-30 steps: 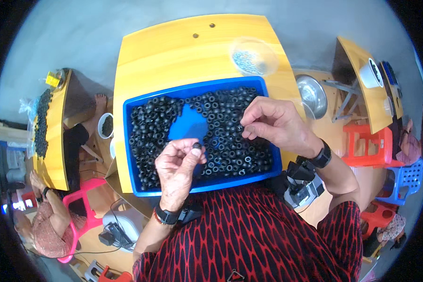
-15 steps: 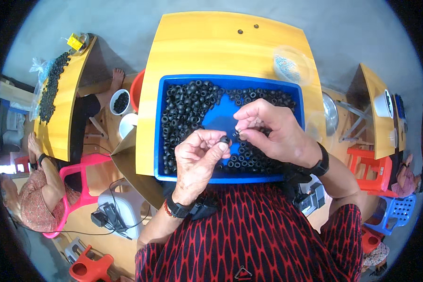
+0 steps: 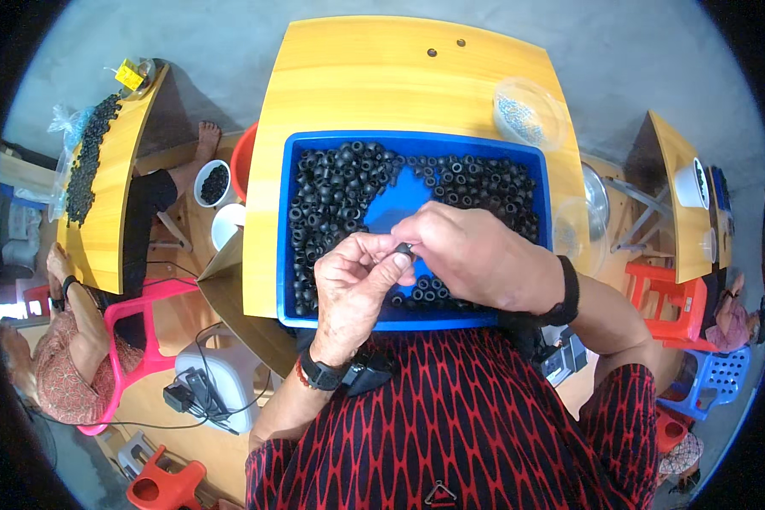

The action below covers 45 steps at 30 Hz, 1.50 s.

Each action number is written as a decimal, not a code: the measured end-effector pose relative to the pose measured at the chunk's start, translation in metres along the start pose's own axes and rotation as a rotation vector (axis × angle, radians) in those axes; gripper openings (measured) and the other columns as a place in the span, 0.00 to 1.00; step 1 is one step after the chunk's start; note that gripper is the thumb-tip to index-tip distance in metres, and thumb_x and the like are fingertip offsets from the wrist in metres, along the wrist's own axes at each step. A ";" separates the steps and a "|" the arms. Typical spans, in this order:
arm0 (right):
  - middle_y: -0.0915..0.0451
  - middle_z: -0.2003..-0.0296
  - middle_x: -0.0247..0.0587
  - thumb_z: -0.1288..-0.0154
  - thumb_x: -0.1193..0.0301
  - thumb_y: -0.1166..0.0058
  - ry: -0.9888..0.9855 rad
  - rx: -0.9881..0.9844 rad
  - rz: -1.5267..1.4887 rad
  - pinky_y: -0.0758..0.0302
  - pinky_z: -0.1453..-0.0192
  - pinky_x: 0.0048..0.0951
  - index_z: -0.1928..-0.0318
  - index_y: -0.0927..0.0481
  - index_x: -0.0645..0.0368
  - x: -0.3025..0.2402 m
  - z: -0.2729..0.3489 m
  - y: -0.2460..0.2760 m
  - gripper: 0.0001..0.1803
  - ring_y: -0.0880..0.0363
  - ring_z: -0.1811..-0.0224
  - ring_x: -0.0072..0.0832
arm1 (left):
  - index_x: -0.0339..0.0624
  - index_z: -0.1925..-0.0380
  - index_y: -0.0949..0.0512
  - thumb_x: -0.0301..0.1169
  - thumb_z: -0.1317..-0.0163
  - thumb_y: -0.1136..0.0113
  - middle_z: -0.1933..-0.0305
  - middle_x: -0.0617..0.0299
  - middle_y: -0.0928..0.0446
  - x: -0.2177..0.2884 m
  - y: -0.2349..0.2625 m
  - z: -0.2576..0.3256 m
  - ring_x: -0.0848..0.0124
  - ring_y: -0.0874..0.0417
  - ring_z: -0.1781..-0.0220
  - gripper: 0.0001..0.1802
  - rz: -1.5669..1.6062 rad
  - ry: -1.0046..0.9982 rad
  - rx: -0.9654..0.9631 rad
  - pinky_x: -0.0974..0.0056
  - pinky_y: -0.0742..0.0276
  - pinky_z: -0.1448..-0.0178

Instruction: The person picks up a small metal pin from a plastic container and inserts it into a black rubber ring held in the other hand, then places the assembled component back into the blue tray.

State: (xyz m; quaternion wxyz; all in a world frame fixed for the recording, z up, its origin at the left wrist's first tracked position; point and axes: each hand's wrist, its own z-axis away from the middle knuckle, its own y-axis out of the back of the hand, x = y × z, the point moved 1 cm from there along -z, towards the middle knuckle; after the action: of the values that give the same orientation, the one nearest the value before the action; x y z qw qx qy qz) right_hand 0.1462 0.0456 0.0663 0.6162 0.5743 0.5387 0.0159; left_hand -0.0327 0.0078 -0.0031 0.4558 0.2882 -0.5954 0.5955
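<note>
Over the blue tray [image 3: 416, 138], my left hand [image 3: 348, 280] pinches a small round black piece [image 3: 405, 249] between thumb and fingers. My right hand [image 3: 480, 259] is closed, its fingertips meeting at that piece; whatever they grip is too small and hidden to make out. Many hollow black pieces [image 3: 331, 200] of the same sort heap up in the tray's left side. More of them [image 3: 484, 174] lie along its right side, mostly with their holes upward. Between the heaps, a strip of blue tray bottom shows.
The tray stands on a yellow wooden table [image 3: 382, 76]. A clear bowl of small pale blue bits [image 3: 518, 119] sits at the far right, and two black pieces [image 3: 446, 48] lie near the far edge. To the left are a white bucket [image 3: 212, 184], a pink chair [image 3: 149, 319] and a seated person [image 3: 76, 365].
My right hand has moved left and its fingertips have come to the black piece in my left hand. My left hand has stayed nearly still.
</note>
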 end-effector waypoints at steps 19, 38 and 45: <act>0.19 0.61 0.47 0.40 0.79 0.43 -0.008 0.194 -0.114 0.20 0.54 0.34 0.56 0.18 0.64 0.009 -0.015 0.003 0.11 0.18 0.59 0.41 | 0.35 0.53 0.23 0.26 0.34 0.38 0.60 0.50 0.17 0.023 0.015 0.000 0.65 0.15 0.64 0.11 0.128 -0.173 0.113 0.59 0.15 0.56; 0.21 0.63 0.54 0.41 0.77 0.43 -0.158 -0.216 0.091 0.23 0.58 0.48 0.65 0.25 0.65 0.039 -0.025 -0.060 0.06 0.21 0.60 0.52 | 0.35 0.55 0.22 0.25 0.34 0.38 0.61 0.53 0.17 0.024 0.045 0.006 0.68 0.15 0.63 0.10 -0.038 -0.378 0.356 0.60 0.14 0.58; 0.20 0.66 0.44 0.42 0.79 0.42 -0.200 0.029 -0.327 0.22 0.56 0.34 0.63 0.18 0.65 0.021 -0.013 -0.014 0.05 0.20 0.62 0.36 | 0.33 0.54 0.23 0.21 0.34 0.38 0.61 0.53 0.17 0.026 0.041 0.005 0.68 0.14 0.62 0.10 -0.002 -0.328 0.310 0.63 0.14 0.58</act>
State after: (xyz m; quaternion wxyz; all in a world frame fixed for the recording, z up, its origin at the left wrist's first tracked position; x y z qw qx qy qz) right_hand 0.1381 0.0630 0.0459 0.6525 0.4867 0.5613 -0.1496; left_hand -0.0809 0.0131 0.0027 0.3039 0.4482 -0.5627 0.6247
